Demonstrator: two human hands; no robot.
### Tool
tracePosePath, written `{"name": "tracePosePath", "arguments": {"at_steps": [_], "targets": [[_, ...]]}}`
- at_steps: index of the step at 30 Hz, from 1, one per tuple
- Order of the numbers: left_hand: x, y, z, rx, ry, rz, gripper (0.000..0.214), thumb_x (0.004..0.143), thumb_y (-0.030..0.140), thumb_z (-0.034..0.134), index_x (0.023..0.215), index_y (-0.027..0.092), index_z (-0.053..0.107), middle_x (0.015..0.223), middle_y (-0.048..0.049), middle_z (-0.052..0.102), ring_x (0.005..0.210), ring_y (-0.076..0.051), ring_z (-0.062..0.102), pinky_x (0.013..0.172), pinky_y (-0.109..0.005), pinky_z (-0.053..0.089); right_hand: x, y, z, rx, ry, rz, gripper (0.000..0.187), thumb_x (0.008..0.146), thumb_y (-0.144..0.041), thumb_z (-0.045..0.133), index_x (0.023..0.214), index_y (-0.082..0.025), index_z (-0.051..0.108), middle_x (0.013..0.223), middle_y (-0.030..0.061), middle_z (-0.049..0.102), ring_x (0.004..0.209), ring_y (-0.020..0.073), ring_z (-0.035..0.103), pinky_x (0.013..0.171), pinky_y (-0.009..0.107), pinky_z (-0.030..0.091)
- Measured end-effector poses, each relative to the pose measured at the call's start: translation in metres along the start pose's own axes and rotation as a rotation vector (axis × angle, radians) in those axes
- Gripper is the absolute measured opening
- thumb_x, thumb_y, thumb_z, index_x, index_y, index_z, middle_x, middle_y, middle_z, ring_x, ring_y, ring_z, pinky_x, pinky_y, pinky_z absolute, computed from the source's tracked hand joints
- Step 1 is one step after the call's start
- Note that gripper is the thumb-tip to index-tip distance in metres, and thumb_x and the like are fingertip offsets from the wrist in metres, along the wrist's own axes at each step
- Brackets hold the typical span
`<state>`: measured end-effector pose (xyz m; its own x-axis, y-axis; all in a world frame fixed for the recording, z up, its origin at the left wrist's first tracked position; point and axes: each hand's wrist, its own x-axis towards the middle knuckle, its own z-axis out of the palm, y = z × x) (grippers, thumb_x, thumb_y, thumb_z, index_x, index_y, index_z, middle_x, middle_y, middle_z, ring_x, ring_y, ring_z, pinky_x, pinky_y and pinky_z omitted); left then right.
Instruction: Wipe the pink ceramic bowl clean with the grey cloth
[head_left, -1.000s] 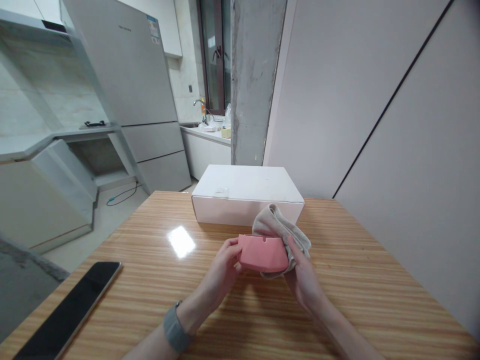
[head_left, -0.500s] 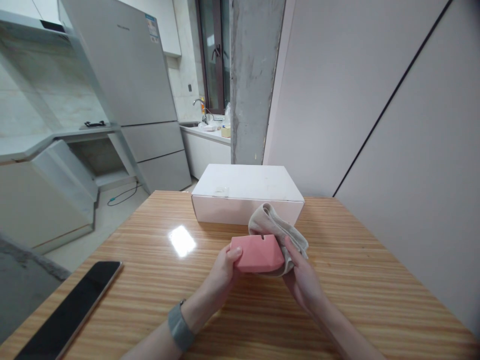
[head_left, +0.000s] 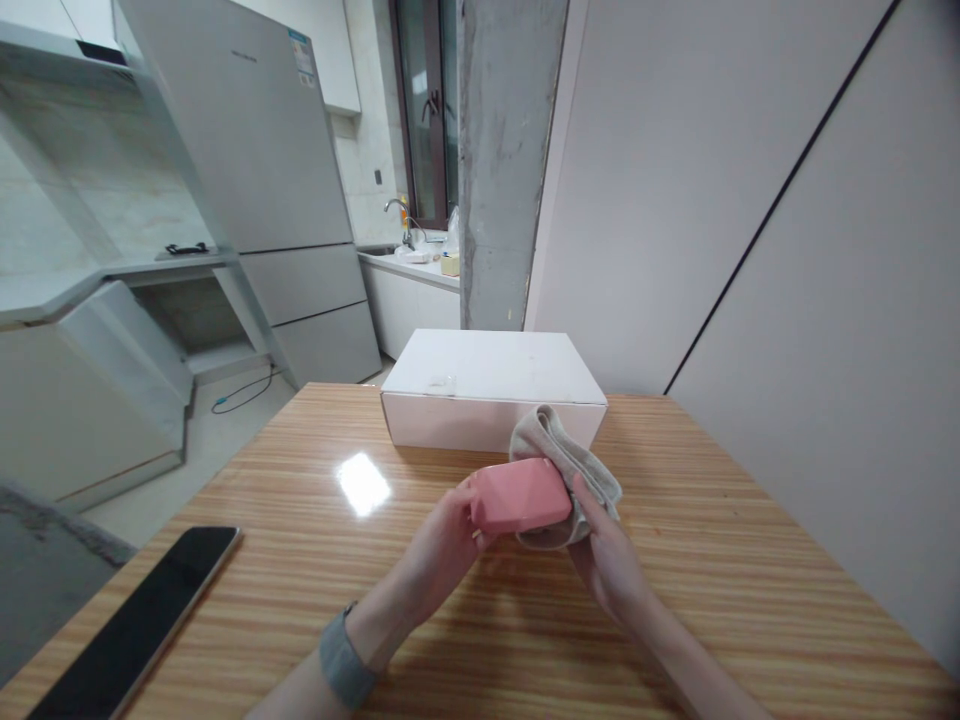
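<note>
My left hand [head_left: 442,545] grips the left end of a small pink case [head_left: 520,495] and holds it just above the wooden table [head_left: 720,560]. My right hand [head_left: 607,555] is closed on a bunched beige cloth [head_left: 566,465] that presses against the case's right end and back. The cloth wraps partly behind and under the case. A grey band sits on my left wrist.
A closed white box [head_left: 491,385] lies on the table just behind my hands. A black phone [head_left: 139,625] lies face up near the table's left front corner. A pale wall runs along the right; a fridge and kitchen counter stand beyond the table.
The pink case has turned in my left hand, its broad face now tilted up toward me. The cloth has shifted slightly around its right end.
</note>
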<state>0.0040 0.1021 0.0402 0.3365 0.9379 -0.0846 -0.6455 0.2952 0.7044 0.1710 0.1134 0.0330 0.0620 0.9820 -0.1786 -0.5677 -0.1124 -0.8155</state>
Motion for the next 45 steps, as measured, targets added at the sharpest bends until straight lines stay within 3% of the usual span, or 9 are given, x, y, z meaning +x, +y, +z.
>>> {"name": "tracePosePath", "arguments": {"at_steps": [3,6,12,22,29,35,39,42,45], "targets": [[-0.003,0.000,0.002,0.087,-0.060,0.057,0.039,0.078,0.023,0.067,0.116,0.016,0.065,0.122,-0.0107,0.063,0.119,-0.026,0.054,0.101,-0.035,0.039,0.002,-0.002,-0.002,-0.031,-0.004,0.005,0.049,0.070,-0.054,0.074,0.108,-0.023,0.072,0.112,0.0035,0.073,0.116,0.0307,0.060,0.097,0.045,0.050],[-0.003,-0.005,0.001,0.141,-0.049,0.130,0.043,0.078,0.028,0.069,0.119,0.015,0.063,0.125,-0.0130,0.062,0.122,-0.028,0.052,0.105,-0.038,0.036,-0.001,-0.002,0.000,-0.028,-0.034,0.017,0.049,0.070,-0.055,0.073,0.107,-0.023,0.072,0.110,0.0046,0.074,0.116,0.0317,0.060,0.095,0.045,0.051],[0.003,-0.018,-0.009,0.086,0.058,0.108,0.053,0.069,0.038,0.075,0.116,0.018,0.061,0.118,-0.0128,0.064,0.112,-0.031,0.057,0.092,-0.042,0.046,-0.005,0.003,0.004,0.017,-0.073,0.074,0.042,0.072,-0.053,0.072,0.103,-0.025,0.073,0.109,0.0028,0.074,0.117,0.0304,0.059,0.095,0.044,0.051],[0.011,-0.014,-0.016,0.189,0.330,0.184,0.069,0.055,0.029,0.082,0.118,0.020,0.053,0.112,-0.0099,0.062,0.098,-0.025,0.061,0.083,-0.036,0.050,-0.011,0.007,0.004,-0.036,-0.124,-0.010,0.047,0.071,-0.052,0.074,0.111,-0.027,0.069,0.118,0.0030,0.070,0.126,0.0280,0.052,0.106,0.046,0.042],[0.007,-0.005,-0.007,0.002,0.288,-0.005,0.066,0.071,0.039,0.067,0.132,0.022,0.049,0.124,-0.0107,0.061,0.104,-0.024,0.060,0.082,-0.034,0.050,0.000,0.001,-0.003,0.007,-0.007,0.004,0.046,0.068,-0.052,0.076,0.106,-0.025,0.071,0.113,0.0035,0.072,0.116,0.0314,0.060,0.095,0.048,0.052],[0.003,-0.004,-0.008,0.197,0.185,0.096,0.054,0.077,0.037,0.071,0.126,0.019,0.059,0.128,-0.0112,0.061,0.113,-0.026,0.057,0.092,-0.035,0.045,0.000,-0.006,-0.003,0.041,-0.037,0.032,0.046,0.074,-0.051,0.071,0.111,-0.023,0.069,0.107,0.0054,0.074,0.108,0.0318,0.065,0.089,0.049,0.055],[0.007,-0.009,-0.017,0.109,0.095,0.084,0.050,0.079,0.048,0.066,0.118,0.016,0.065,0.116,-0.0127,0.067,0.109,-0.027,0.060,0.094,-0.036,0.043,-0.007,-0.004,0.004,0.064,-0.046,0.091,0.045,0.070,-0.051,0.075,0.107,-0.025,0.071,0.104,0.0044,0.075,0.109,0.0333,0.064,0.089,0.050,0.055],[0.009,-0.012,-0.020,0.016,0.106,-0.026,0.059,0.075,0.054,0.067,0.121,0.018,0.062,0.106,-0.0123,0.070,0.099,-0.028,0.064,0.085,-0.038,0.048,-0.010,-0.003,0.008,0.054,-0.043,0.091,0.047,0.063,-0.053,0.079,0.100,-0.024,0.074,0.106,0.0051,0.075,0.111,0.0339,0.063,0.091,0.049,0.054],[0.007,-0.010,-0.016,0.030,0.157,0.034,0.057,0.072,0.049,0.072,0.118,0.016,0.063,0.107,-0.0131,0.070,0.097,-0.026,0.064,0.082,-0.035,0.050,-0.011,-0.002,0.008,0.038,-0.056,0.074,0.048,0.064,-0.053,0.079,0.101,-0.024,0.073,0.109,0.0050,0.074,0.113,0.0335,0.062,0.093,0.049,0.053]]}}
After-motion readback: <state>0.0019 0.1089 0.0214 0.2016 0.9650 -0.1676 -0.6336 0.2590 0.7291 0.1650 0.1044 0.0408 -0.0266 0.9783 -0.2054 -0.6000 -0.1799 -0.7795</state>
